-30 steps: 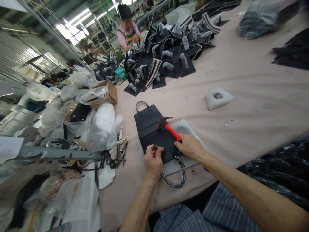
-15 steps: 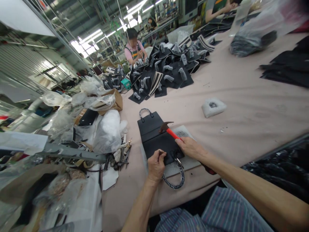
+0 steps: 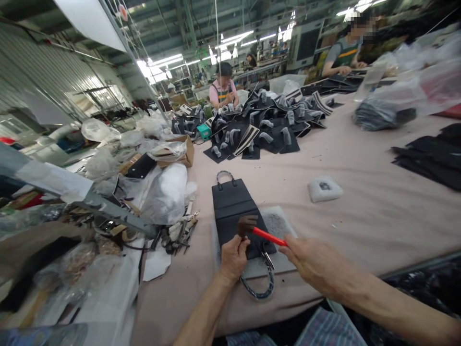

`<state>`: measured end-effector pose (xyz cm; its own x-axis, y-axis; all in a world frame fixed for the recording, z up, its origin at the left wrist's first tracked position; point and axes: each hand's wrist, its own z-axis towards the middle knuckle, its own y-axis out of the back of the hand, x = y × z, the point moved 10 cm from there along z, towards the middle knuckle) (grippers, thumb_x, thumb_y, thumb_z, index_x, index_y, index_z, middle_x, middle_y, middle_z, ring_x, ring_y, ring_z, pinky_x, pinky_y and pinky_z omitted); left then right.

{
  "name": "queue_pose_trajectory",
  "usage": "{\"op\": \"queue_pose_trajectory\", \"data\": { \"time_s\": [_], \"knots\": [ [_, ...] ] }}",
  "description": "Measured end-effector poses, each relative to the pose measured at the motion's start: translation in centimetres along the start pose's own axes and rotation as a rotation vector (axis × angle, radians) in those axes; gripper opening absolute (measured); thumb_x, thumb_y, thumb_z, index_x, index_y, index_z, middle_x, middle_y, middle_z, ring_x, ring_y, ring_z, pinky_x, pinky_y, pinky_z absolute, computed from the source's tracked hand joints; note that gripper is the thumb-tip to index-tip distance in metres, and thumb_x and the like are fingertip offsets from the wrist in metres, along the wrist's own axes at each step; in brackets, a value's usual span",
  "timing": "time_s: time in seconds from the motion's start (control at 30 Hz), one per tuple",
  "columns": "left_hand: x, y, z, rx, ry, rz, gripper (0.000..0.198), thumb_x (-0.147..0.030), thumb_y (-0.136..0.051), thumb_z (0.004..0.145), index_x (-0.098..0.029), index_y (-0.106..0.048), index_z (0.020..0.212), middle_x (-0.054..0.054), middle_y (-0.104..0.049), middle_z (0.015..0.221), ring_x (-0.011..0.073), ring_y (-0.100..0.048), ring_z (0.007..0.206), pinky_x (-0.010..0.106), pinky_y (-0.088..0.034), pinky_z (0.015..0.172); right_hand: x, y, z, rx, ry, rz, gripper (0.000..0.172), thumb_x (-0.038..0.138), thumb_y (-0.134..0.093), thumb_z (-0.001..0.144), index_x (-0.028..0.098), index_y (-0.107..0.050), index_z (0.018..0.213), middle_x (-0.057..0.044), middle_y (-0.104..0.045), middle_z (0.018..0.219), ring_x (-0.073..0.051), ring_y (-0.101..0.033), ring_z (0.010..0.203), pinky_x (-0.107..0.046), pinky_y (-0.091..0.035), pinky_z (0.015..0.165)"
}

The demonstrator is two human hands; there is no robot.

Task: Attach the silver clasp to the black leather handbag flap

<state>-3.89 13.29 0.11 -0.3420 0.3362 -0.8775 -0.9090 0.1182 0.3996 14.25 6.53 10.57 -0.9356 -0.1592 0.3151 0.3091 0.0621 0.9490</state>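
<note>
My right hand (image 3: 306,257) is closed round the red handle of a hammer (image 3: 268,235). Its dark, worn metal head is right above the fingertips of my left hand (image 3: 233,254); whether they touch I cannot tell. The left fingers are pinched together over a black bag panel (image 3: 236,204), and what they hold is hidden. This panel lies flat, with a wrapped handle (image 3: 225,174) at its far end and another wrapped handle (image 3: 260,293) at its near end. Beneath its near part is a pale speckled slab (image 3: 279,223).
A heap of black bag panels (image 3: 270,129) with wrapped handles covers the table's far side. A white block (image 3: 324,189) sits to the right, black sheets (image 3: 432,156) beyond it. Hand tools (image 3: 182,233), plastic bags (image 3: 165,194) and a cardboard box (image 3: 185,151) crowd the left. Two people sit beyond.
The hammer has come down and toward me, from above the panel's middle to just over my left fingertips. My left hand stays pinched on the panel. The camera view has shifted.
</note>
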Motion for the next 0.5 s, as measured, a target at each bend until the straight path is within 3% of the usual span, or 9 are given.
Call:
{"op": "queue_pose_trajectory", "data": {
  "time_s": [0.17,0.2,0.37,0.43,0.5],
  "knots": [
    [0.2,-0.2,-0.1,0.024,-0.011,-0.002,0.015,-0.028,-0.057,0.095,-0.025,-0.071,0.09,0.003,-0.071,0.08,0.0187,-0.066,0.072,0.027,-0.048,0.072,0.3,3.3,-0.6,-0.263,-0.047,0.127,0.037,0.045,-0.026,0.103,0.025,-0.05,0.083,-0.005,-0.06,0.062,-0.019,-0.055,0.053,-0.032,-0.031,0.054],
    [0.3,-0.2,-0.1,0.023,-0.009,-0.011,0.015,-0.029,-0.057,0.095,-0.026,-0.071,0.09,0.004,-0.071,0.081,0.0189,-0.066,0.072,0.027,-0.049,0.072,0.4,3.3,-0.7,-0.266,-0.039,0.124,0.037,0.043,-0.025,0.103,0.025,-0.049,0.082,-0.005,-0.06,0.061,-0.019,-0.055,0.053,-0.032,-0.032,0.055],
    [0.4,-0.1,-0.1,0.019,-0.007,-0.026,0.015,-0.03,-0.06,0.093,-0.025,-0.072,0.086,0.005,-0.071,0.077,0.0197,-0.066,0.069,0.028,-0.049,0.07,0.1,0.4,-0.6,0.003,-0.027,0.017,0.029,0.038,-0.036,0.1,0.024,-0.05,0.079,-0.003,-0.059,0.057,-0.018,-0.051,0.045,-0.033,-0.02,0.049],
    [0.1,-0.3,-0.1,0.035,-0.034,-0.007,0.015,-0.028,-0.059,0.094,-0.025,-0.072,0.089,0.005,-0.072,0.08,0.0195,-0.067,0.071,0.028,-0.049,0.071,0.2,2.1,-0.6,-0.107,-0.03,0.091,0.032,0.045,-0.035,0.102,0.025,-0.048,0.079,-0.001,-0.058,0.057,-0.017,-0.05,0.045,-0.032,-0.024,0.049],
    [0.0,-0.4,-0.1,0.047,-0.053,0.015,0.015,-0.027,-0.058,0.094,-0.024,-0.072,0.091,0.005,-0.073,0.081,0.0188,-0.068,0.072,0.027,-0.051,0.072,0.4,4.7,-1.1,-0.342,-0.034,0.179,0.037,0.049,-0.029,0.104,0.026,-0.045,0.079,-0.001,-0.056,0.057,-0.016,-0.05,0.047,-0.031,-0.03,0.051]
  ]
}}
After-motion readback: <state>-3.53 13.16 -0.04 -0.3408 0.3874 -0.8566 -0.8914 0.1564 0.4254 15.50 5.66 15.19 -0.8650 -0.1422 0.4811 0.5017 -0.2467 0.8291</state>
